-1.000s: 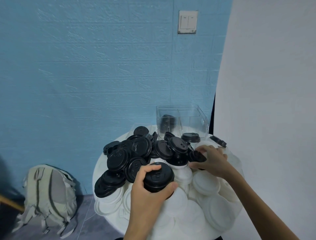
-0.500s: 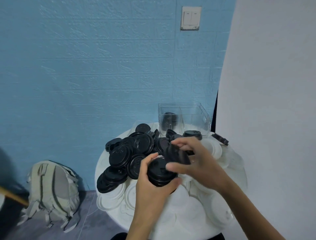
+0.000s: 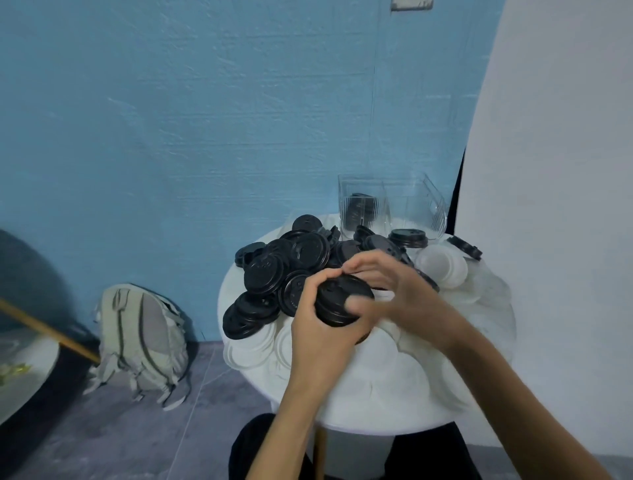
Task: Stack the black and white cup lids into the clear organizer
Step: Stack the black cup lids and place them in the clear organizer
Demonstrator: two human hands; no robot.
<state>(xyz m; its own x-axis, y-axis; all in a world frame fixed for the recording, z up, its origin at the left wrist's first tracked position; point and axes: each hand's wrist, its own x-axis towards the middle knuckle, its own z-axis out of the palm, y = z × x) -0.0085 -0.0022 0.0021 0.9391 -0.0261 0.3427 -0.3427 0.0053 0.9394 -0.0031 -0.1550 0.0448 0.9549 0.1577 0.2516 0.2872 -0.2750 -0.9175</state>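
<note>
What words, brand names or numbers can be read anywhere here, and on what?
None can be read.
Black lids: raised marks on their tops, too blurred to read.
Lid stack in the hands: embossed marks, unreadable.
Wall switch: cut off at the top edge, no print visible.
Backpack: no label visible.
Organizer: no text visible.

The left hand (image 3: 318, 329) curls its fingers (image 3: 317, 286) round a stack of black lids (image 3: 342, 301). The right hand (image 3: 394, 291) meets it from the right, thumb on top.

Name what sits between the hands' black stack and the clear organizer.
In the head view, loose black lids heaped on the table lie between the black stack and the clear organizer.
</note>
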